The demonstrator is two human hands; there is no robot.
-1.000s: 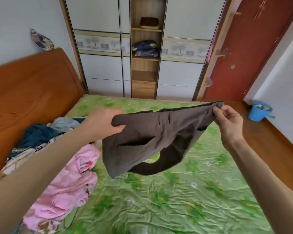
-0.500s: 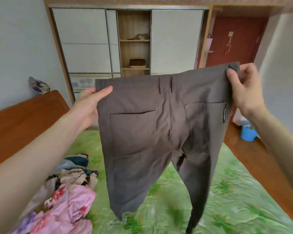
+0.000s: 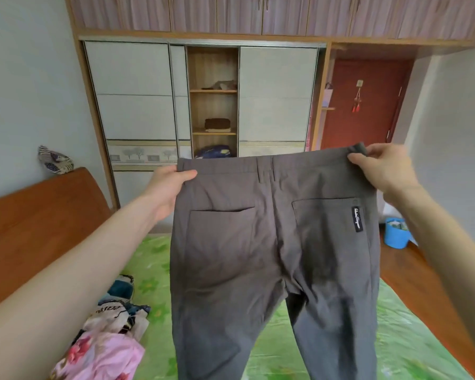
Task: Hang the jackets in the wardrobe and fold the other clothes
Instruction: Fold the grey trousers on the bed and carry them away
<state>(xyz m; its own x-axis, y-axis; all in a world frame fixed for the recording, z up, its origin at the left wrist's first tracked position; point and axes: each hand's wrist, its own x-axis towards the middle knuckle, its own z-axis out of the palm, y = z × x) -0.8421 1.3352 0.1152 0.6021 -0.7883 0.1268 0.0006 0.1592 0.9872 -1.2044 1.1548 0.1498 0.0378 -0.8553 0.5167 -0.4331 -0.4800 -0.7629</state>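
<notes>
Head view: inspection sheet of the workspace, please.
Surface: bed under a green floral sheet, wooden headboard to the left.
Job's things: grey trousers held up by the waistband, back pockets toward the camera, legs hanging.
Clutter: pile of clothes on the bed's left side, pink garment nearest.
Hands: left hand and right hand each grip a waistband corner.
Cables: nothing seen.
Surroundings: wardrobe with open shelves holding folded items; red door; blue bucket on the floor.

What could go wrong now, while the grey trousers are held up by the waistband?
The left hand and right hand pinch only the waistband corners of the grey trousers, so one corner may slip. The hanging legs may land creased on the green bed cover or catch the pile of clothes.
</notes>
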